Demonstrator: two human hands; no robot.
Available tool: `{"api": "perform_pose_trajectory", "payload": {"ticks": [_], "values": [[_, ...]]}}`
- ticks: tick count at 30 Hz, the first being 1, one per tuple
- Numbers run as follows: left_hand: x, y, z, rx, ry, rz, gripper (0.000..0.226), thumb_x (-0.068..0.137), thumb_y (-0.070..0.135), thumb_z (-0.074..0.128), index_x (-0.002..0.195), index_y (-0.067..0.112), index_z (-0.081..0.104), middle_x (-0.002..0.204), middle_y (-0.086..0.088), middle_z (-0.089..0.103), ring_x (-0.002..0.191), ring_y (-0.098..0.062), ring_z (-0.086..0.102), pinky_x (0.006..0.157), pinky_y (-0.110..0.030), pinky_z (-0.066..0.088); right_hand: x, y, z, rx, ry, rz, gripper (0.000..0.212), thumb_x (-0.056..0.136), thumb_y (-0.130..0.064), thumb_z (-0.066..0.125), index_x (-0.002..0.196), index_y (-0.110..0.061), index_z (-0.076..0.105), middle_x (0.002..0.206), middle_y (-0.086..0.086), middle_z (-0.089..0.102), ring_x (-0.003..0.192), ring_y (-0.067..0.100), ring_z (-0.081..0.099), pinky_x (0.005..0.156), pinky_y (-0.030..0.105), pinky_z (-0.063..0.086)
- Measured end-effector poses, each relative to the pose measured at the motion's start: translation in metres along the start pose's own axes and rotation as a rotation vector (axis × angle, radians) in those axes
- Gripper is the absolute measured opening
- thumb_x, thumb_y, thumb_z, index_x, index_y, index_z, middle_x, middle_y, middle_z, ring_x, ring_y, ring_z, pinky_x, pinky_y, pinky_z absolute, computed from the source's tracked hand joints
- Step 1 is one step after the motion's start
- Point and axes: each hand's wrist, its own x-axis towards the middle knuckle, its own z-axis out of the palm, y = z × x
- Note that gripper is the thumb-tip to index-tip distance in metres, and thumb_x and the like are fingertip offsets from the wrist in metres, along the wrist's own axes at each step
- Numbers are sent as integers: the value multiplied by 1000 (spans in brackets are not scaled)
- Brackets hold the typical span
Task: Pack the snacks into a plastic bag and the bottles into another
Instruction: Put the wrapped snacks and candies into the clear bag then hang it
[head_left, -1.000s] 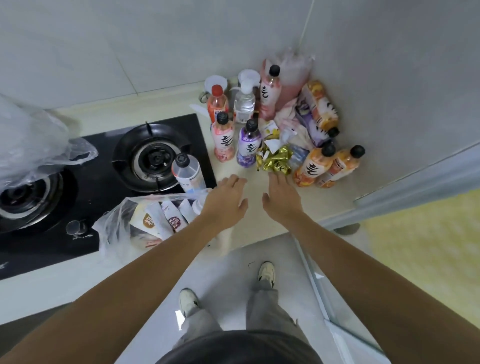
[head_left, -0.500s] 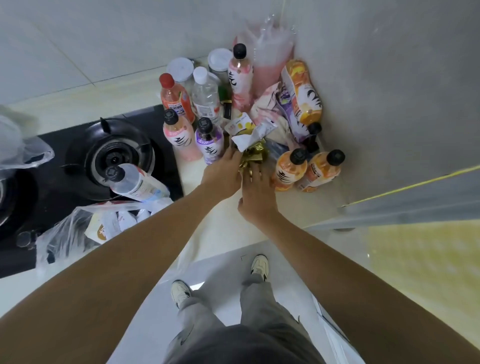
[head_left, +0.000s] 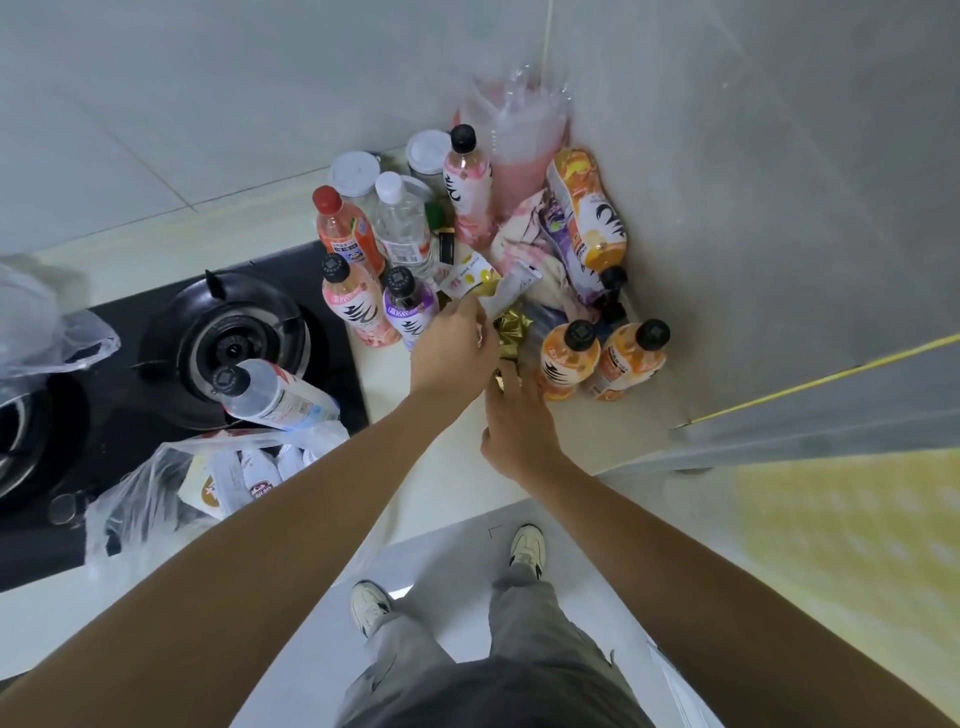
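Now I see my left hand (head_left: 457, 348) pinching a white snack packet (head_left: 511, 288). Right hand (head_left: 519, 421) fingers closed on gold wrapper (head_left: 511, 332), both over the desk (head_left: 457, 467).

a: we can't see whether our left hand (head_left: 457, 348) grips the gold snack wrapper (head_left: 511, 332); the fingers hide it.
b: our right hand (head_left: 517, 421) covers its lower end, and the clear bag (head_left: 36, 322) runs off the frame's left edge.
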Motion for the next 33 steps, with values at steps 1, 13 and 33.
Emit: {"api": "perform_pose_trajectory", "payload": {"ticks": [1,13,33], "values": [[4,4,-2,23,-1,34,11,98,22,50,96,13,55,89,-2,59,75,-23,51,59,-31,34,-1,1,0,-10,5,-2,78,77,-19,77,145,-8,39,154,14,29,148,40,24,120,45,36],[80,4,45,344,-419,151,48,94,22,62,139,17,47,141,-18,45,127,-41,44,96,-52,49,-21,10,7,26,28,-31,66,75,-12,80,134,-9,51,146,13,40,132,37,46,100,40,52],[-64,-31,-27,-118,-196,-43,38,82,14,61,115,16,45,115,2,45,86,-25,52,69,-37,43,-24,15,13,121,69,-54,34,77,0,71,107,-10,61,129,14,44,120,40,49,76,48,59]]}}
